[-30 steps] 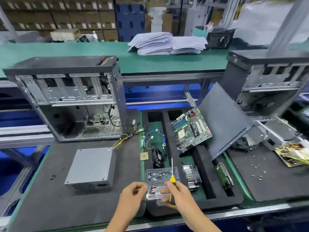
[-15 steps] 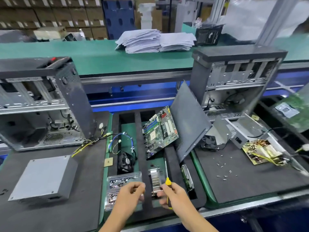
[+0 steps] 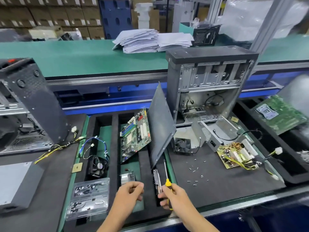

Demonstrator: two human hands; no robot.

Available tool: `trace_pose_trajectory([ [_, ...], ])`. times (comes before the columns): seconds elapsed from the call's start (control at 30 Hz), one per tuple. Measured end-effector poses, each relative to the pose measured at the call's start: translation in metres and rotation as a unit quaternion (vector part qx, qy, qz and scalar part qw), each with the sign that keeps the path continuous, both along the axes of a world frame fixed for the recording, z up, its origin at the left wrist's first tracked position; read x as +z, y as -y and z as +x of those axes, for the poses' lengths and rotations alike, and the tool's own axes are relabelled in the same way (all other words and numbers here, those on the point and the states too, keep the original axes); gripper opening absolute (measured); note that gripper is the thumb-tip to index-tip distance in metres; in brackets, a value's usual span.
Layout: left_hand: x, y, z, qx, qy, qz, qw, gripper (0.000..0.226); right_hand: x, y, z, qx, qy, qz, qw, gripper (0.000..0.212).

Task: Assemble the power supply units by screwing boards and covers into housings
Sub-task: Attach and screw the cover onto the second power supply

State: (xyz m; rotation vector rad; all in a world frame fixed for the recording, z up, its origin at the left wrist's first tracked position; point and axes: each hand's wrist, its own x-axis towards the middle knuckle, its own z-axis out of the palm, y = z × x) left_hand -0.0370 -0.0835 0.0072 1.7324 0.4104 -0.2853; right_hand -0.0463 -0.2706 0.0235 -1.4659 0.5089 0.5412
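Observation:
My right hand [image 3: 173, 196] grips a yellow-handled screwdriver [image 3: 166, 176], its shaft pointing away from me. My left hand [image 3: 128, 192] hovers with fingers curled over the foam tray [image 3: 115, 136]; whether it pinches something small I cannot tell. To the right, on a black mat [image 3: 217, 178], lie an open power supply housing [image 3: 197, 136] with a fan [image 3: 182, 145], a power supply board [image 3: 234, 154] with yellow wires, and several loose screws [image 3: 194, 169]. A closed grey power supply unit [image 3: 15, 183] sits at the far left.
A clear screw box [image 3: 88, 198] lies left of my left hand. The tray holds a motherboard [image 3: 135, 136], a black cover panel [image 3: 160, 126], a fan [image 3: 98, 166] and a heatsink [image 3: 127, 177]. Open computer cases stand at left [image 3: 33, 101] and right [image 3: 209, 81].
The view has swung right, bringing the right-hand mat and open housing closer to centre. My left hand has left the clear screw box and moved right; my right hand still holds the screwdriver.

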Motion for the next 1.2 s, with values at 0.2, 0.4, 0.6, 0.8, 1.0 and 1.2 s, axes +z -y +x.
trace_pose_trajectory([
  [0.2,-0.002,0.008,-0.001,-0.015,-0.009,-0.015,1.0,0.014,0.003,0.003,-0.004,-0.01,0.005,-0.008,1.0,0.02],
  [0.4,-0.006,0.01,-0.005,-0.018,-0.016,-0.016,1.0,0.013,-0.002,0.003,-0.008,-0.013,0.001,-0.009,1.0,0.019],
  [0.6,-0.009,0.006,-0.008,-0.023,-0.014,-0.018,0.999,0.015,-0.01,0.0,-0.009,-0.017,-0.01,0.0,1.0,0.019],
  [0.8,-0.014,-0.002,-0.012,-0.009,-0.019,-0.007,1.0,0.012,-0.017,-0.009,-0.011,-0.018,-0.016,-0.003,1.0,0.018],
  [1.0,-0.02,-0.014,-0.015,-0.001,-0.029,-0.011,1.0,0.013,-0.023,-0.02,-0.013,-0.023,-0.026,0.0,0.999,0.017],
  [1.2,-0.025,-0.024,-0.016,0.024,-0.025,-0.009,0.999,0.012,-0.024,-0.03,-0.013,-0.023,-0.035,0.004,0.999,0.017],
])
